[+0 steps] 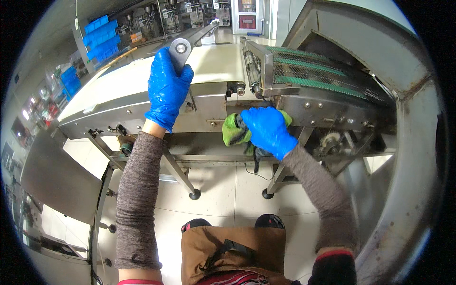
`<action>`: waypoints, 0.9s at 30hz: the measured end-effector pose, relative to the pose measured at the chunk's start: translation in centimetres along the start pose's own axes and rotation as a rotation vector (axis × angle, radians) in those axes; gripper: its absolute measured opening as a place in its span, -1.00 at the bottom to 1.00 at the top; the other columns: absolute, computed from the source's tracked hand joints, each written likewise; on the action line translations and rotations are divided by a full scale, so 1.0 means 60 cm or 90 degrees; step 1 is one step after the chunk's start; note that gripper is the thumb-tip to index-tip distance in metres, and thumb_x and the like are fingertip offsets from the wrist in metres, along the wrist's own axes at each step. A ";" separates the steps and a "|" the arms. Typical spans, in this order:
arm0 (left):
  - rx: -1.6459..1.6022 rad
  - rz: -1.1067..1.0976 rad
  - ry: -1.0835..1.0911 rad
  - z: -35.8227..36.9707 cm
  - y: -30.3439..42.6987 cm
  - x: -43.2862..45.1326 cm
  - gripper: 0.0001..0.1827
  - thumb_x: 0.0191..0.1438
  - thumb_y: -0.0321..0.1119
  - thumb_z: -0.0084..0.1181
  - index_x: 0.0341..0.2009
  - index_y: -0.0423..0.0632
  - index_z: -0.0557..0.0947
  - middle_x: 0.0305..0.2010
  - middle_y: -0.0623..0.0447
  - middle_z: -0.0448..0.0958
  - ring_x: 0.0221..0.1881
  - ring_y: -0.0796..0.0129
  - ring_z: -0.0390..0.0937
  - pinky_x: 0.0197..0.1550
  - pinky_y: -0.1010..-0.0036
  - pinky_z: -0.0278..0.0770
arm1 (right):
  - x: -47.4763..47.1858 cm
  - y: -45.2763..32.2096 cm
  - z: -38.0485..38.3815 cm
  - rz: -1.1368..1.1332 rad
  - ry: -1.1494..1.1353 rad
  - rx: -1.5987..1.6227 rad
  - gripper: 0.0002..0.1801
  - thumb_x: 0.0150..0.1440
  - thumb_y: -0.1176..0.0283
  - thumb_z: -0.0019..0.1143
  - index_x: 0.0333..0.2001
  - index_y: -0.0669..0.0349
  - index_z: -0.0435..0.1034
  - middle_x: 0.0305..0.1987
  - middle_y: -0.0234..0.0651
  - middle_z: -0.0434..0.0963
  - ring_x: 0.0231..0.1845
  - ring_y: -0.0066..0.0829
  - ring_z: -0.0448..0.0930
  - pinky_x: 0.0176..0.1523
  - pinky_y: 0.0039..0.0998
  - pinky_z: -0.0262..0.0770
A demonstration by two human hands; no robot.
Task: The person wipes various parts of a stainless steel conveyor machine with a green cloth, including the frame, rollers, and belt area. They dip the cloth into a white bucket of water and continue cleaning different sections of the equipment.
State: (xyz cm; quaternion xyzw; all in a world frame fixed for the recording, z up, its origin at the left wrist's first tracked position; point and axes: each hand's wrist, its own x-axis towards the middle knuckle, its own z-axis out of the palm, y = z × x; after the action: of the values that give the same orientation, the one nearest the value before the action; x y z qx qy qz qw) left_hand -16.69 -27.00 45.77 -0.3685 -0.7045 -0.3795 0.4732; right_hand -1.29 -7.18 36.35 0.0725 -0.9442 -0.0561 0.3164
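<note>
My left hand [167, 89], in a blue disposable glove, grips the rounded metal end [180, 51] of a long bar that reaches back across the cream conveyor belt [217, 64]. The bar end carries a round pivot or bolt. My right hand [269, 128], also blue-gloved, is closed on a bunched green and dark grey cloth [233, 131], possibly a knitted work glove. That cloth hangs in front of the conveyor's steel side frame [206, 103], below the gap between the belt and a wire-mesh conveyor [306, 67] with green strips. My palm hides part of it.
A large grey metal housing [409, 117] curves around the right side. Bolts and a sprocket [331, 142] sit under the mesh conveyor. Steel legs [180, 171] stand on the tiled floor [213, 199]. At the back left are blue plastic bins [103, 37]; a metal panel [60, 178] stands left.
</note>
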 end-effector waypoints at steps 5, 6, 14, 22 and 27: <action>0.016 -0.008 0.015 0.010 0.009 0.000 -0.54 -0.04 -0.30 0.24 -0.06 -0.14 0.39 -0.20 -0.24 0.49 -0.22 -0.11 0.50 -0.19 0.16 0.48 | -0.031 -0.012 0.020 0.045 0.275 0.121 -0.48 -0.33 0.65 0.11 -0.16 0.12 0.48 -0.31 -0.26 0.51 -0.24 -0.14 0.48 -0.16 -0.23 0.41; 0.008 -0.011 0.017 0.012 0.011 0.002 -0.54 -0.04 -0.30 0.24 -0.06 -0.14 0.39 -0.20 -0.24 0.49 -0.22 -0.11 0.50 -0.19 0.16 0.48 | -0.030 -0.010 0.022 0.041 0.302 0.154 -0.49 -0.33 0.66 0.12 -0.18 0.11 0.48 -0.29 -0.25 0.51 -0.24 -0.14 0.48 -0.17 -0.23 0.40; 0.018 -0.016 0.024 -0.005 0.001 -0.006 -0.50 -0.05 -0.31 0.25 -0.02 -0.13 0.39 -0.18 -0.24 0.49 -0.21 -0.11 0.50 -0.19 0.16 0.48 | -0.093 -0.081 0.002 0.283 0.394 0.882 -0.69 0.23 0.37 -0.28 -0.36 0.28 0.44 -0.30 -0.29 0.52 -0.22 -0.43 0.53 -0.02 -0.38 0.44; -0.001 -0.045 0.003 0.009 0.012 -0.003 -0.48 -0.10 -0.35 0.23 -0.02 -0.15 0.39 -0.18 -0.21 0.47 -0.16 -0.09 0.47 -0.15 0.16 0.47 | -0.214 -0.038 0.017 0.501 0.688 0.848 -0.72 0.22 0.39 -0.26 -0.21 0.31 0.41 -0.19 -0.18 0.56 -0.13 -0.32 0.55 0.08 -0.28 0.45; -0.003 -0.036 0.020 0.000 0.015 0.000 -0.52 -0.07 -0.35 0.22 -0.04 -0.14 0.39 -0.19 -0.24 0.48 -0.18 -0.12 0.48 -0.16 0.15 0.46 | -0.112 -0.006 0.058 0.411 0.762 0.739 -0.86 0.12 0.46 -0.06 -0.39 0.25 0.44 -0.31 -0.43 0.51 -0.26 -0.57 0.47 -0.18 -0.47 0.38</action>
State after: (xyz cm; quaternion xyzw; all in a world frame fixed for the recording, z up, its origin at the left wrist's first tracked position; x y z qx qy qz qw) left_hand -15.92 -26.63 45.91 -0.3435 -0.7064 -0.4000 0.4722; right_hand 1.95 -6.18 29.53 -0.0313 -0.4753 0.5696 0.6699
